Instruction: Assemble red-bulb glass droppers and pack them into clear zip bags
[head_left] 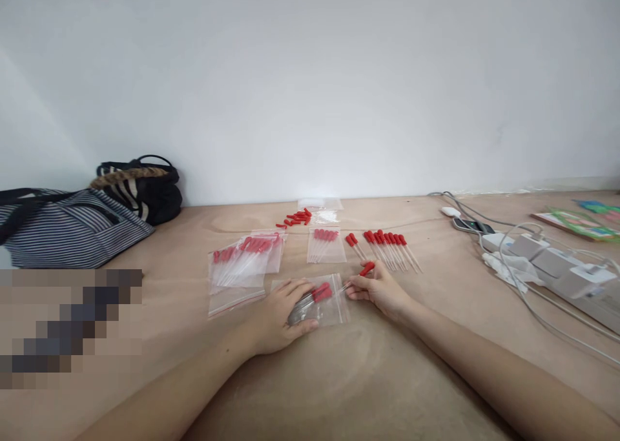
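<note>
A small clear zip-lock bag (pixel 334 315) lies on the table with a few red-bulbed droppers (pixel 321 292) inside. My left hand (pixel 285 315) holds this bag from the left, fingers along its top and thumb along its lower edge. Between the fingers and thumb of my right hand (pixel 375 291) is another dropper (pixel 367 268), its clear tube angled toward the bag's right-hand end. Farther back, loose droppers (pixel 387 244) lie fanned in a row, with a pair set a little to their left. Filled bags overlap on the left (pixel 242 260), and one more filled bag (pixel 327 246) lies behind my hands.
Loose red rubber bulbs (pixel 298 218) and clear tubes (pixel 325 216) are heaped near the wall. At right stand a power strip with white chargers (pixel 557 263), trailing cables and a dark device (pixel 472 226). A striped bag (pixel 77 225) and a black bag (pixel 162 192) sit at left.
</note>
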Demonstrator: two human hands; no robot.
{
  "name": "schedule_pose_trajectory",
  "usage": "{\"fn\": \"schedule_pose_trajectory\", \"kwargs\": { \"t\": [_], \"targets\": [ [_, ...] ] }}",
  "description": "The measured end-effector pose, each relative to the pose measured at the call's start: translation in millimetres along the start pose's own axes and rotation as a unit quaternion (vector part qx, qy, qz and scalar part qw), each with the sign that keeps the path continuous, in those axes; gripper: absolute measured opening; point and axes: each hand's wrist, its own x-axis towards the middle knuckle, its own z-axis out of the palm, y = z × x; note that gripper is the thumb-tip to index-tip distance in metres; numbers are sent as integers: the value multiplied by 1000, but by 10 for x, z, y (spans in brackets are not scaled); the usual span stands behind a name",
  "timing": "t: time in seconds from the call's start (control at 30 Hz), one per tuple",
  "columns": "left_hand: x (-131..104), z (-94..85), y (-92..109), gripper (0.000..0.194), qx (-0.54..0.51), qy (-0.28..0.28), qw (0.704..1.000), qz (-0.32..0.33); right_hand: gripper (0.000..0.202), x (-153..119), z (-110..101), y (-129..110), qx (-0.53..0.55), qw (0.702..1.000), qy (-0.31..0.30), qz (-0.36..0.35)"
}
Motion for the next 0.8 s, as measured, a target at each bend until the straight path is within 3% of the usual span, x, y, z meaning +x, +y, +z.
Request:
{"fn": "schedule_pose_trajectory", "kwargs": {
  "t": [0.17, 0.37, 0.5, 0.57, 0.67, 0.8],
  "targets": [
    [-3, -5, 6, 56, 14, -5, 1000, -5, 11, 44, -19, 33, -70, 997, -37, -1],
    [6, 54, -61, 55, 20, 13, 1000, 10, 31, 104, -67, 92, -151, 985, -50, -73],
    [6, 54, -67, 55, 21, 17, 1000, 10, 22, 105, -65, 111, -288, 942, -90, -144],
    [7, 40, -59, 55, 20, 17, 1000, 15, 29, 106, -63, 104, -363, 911, -90, -175],
    [9, 30, -58, 55, 19, 16, 1000, 15, 38, 119, -48, 90, -424, 881, -61, -200],
    [8, 44, -72, 54, 18, 21, 999, 16, 36, 127, 42, 90, -452, 873, -15, -185]
  ]
}}
